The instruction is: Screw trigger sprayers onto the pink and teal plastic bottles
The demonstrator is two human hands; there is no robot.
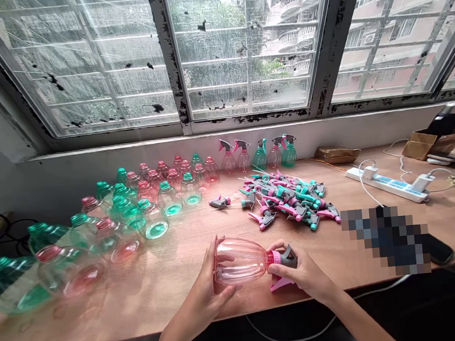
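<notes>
A clear pink spray bottle lies on its side in the air above the table's front edge, its neck towards the right. My left hand is wrapped round the bottle's base. At the neck, my right hand grips a grey and pink trigger sprayer, whose pink collar sits on the bottle's neck. How far the collar is screwed on I cannot tell. Beyond my hands lies a heap of loose trigger sprayers in pink, green and grey, with one grey and pink sprayer apart at its left.
Several open green and pink bottles stand across the table's left side. Against the wall is a row of spray bottles with sprayers fitted. At right are a power strip, a phone and a cardboard box.
</notes>
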